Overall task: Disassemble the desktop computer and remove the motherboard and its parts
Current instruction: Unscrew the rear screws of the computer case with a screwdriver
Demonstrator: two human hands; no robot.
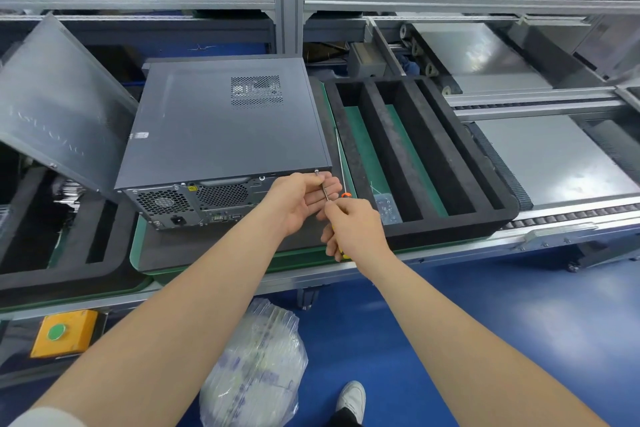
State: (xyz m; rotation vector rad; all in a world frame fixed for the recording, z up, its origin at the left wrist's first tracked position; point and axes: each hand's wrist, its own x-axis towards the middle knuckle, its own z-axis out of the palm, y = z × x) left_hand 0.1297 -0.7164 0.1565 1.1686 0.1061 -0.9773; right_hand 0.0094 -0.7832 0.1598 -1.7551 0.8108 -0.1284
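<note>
The computer (225, 135) lies flat on the worktop (166, 246) (black foam tray (415, 156) at three o'clock, blue floor (450, 305) below); my left hand (298, 199) pinches the screwdriver (325, 191) shaft, right hand (353, 227) grips its handle.

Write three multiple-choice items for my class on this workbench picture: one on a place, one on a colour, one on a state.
1. Where is the black foam tray relative to the computer case?
A. To its right
B. On top of it
C. On the floor

2. What colour is the button on the yellow box?
A. Red
B. Green
C. Blue

3. The screwdriver is:
A. Lying in the tray
B. Held by both hands
C. On the floor

Answers:
1 A, the tray sits beside the case's right edge.
2 B, the round button is green.
3 B, the left hand pinches the shaft and the right hand grips the handle.
</note>
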